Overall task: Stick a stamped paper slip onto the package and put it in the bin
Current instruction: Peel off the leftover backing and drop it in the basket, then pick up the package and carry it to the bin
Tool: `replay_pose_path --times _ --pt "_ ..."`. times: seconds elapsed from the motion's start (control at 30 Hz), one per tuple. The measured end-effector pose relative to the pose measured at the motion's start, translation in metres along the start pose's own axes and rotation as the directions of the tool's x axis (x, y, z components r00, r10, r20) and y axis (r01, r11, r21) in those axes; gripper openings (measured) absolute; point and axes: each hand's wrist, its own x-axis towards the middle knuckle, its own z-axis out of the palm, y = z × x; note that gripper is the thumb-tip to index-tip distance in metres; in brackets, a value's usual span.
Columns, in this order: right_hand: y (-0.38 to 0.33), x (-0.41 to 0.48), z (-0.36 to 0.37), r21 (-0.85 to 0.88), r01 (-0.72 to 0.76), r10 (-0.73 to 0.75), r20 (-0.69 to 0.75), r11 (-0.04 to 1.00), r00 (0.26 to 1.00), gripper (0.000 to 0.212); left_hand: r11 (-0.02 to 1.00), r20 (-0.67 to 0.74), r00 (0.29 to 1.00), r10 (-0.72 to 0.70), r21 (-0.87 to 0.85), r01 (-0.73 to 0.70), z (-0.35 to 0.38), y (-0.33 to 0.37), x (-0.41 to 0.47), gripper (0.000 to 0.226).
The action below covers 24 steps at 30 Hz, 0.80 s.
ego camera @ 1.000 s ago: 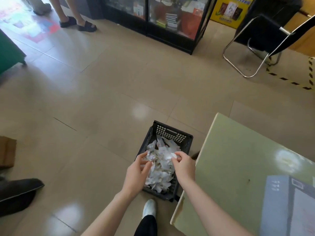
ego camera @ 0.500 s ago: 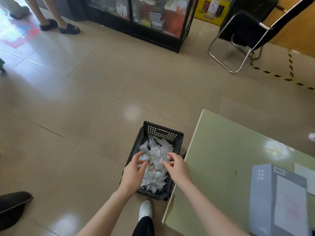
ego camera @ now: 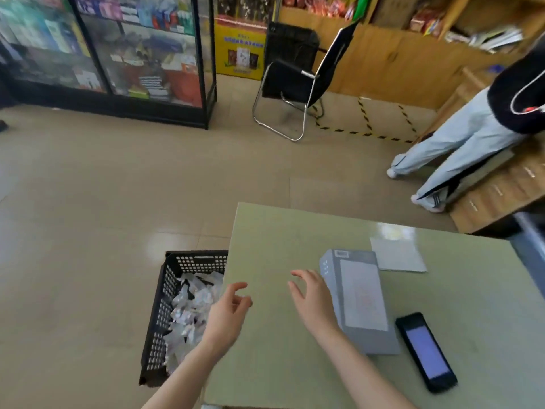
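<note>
Both hands hover empty over the tabletop point(ego camera: 280, 231), left hand point(ego camera: 227, 314) loosely curled, right hand point(ego camera: 314, 302) spread just beside the grey package point(ego camera: 358, 302). A phone point(ego camera: 426, 351) lies toward the right edge. Off the left edge, the tabletop cuts off the black bin point(ego camera: 160, 314) of crumpled paper.

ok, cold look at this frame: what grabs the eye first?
Two bare hands hover open over the pale green table, the left hand at its near-left edge and the right hand just beside a grey box with a white slip on its top. Left of the table, on the floor, sits a black slotted crate heaped with crumpled white paper. A black phone with a lit screen lies right of the box.
</note>
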Motion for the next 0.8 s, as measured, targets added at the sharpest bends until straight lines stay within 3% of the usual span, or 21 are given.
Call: replay_pose_path --times 0.27,0.57,0.8 --pt "0.091 -0.015 -0.095 -0.125 -0.138 0.121 -0.130 0.983 0.984 0.043 1.000 0.123 0.992 0.003 -0.004 -0.002 0.107 0.050 -0.017 0.028" --pt "0.164 -0.022 -0.117 0.106 -0.273 0.256 0.148 0.956 0.955 0.088 0.989 0.131 0.988 -0.086 0.131 0.069 0.191 0.085 -0.034 0.060" --pt "0.177 -0.027 -0.116 0.272 -0.430 0.343 0.315 0.861 0.885 0.082 0.973 0.085 0.987 -0.139 0.199 0.120 0.217 0.086 -0.033 0.067"
